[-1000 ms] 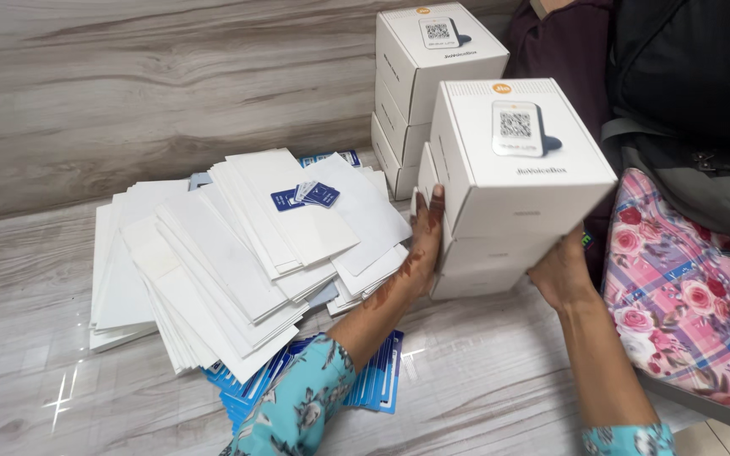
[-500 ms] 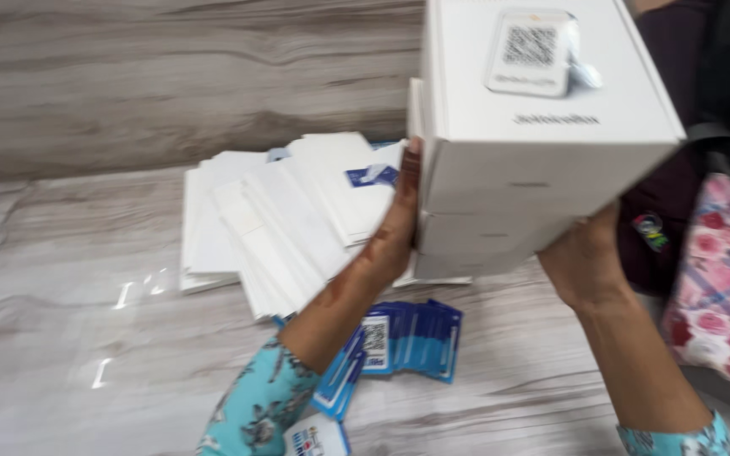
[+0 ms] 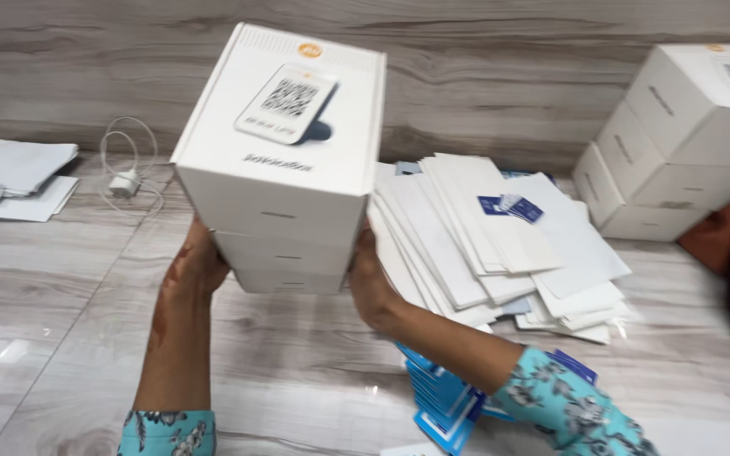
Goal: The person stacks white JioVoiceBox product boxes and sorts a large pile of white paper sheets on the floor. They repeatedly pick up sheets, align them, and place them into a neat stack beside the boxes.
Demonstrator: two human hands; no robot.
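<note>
Between my two hands I hold a stack of three white boxes point(image 3: 285, 169), lifted off the wood-grain floor point(image 3: 69, 312). The top box shows a picture of a small device on its lid. My left hand point(image 3: 198, 263) presses the stack's left side near the bottom. On the opposite side my right hand point(image 3: 368, 285) presses the lower right corner. Both arms wear teal floral sleeves.
A fanned pile of white envelopes point(image 3: 500, 245) lies right of the stack, with small blue cards point(image 3: 513, 207) on top. Blue cards point(image 3: 441, 397) spread under my right forearm. Another stack of white boxes point(image 3: 678, 143) stands far right. A white charger and cable point(image 3: 126, 179) and papers point(image 3: 10, 169) lie left.
I have carried the box stack from the right side over to the left of the envelope pile, and the view has swung left with it. Both hands keep their hold.
</note>
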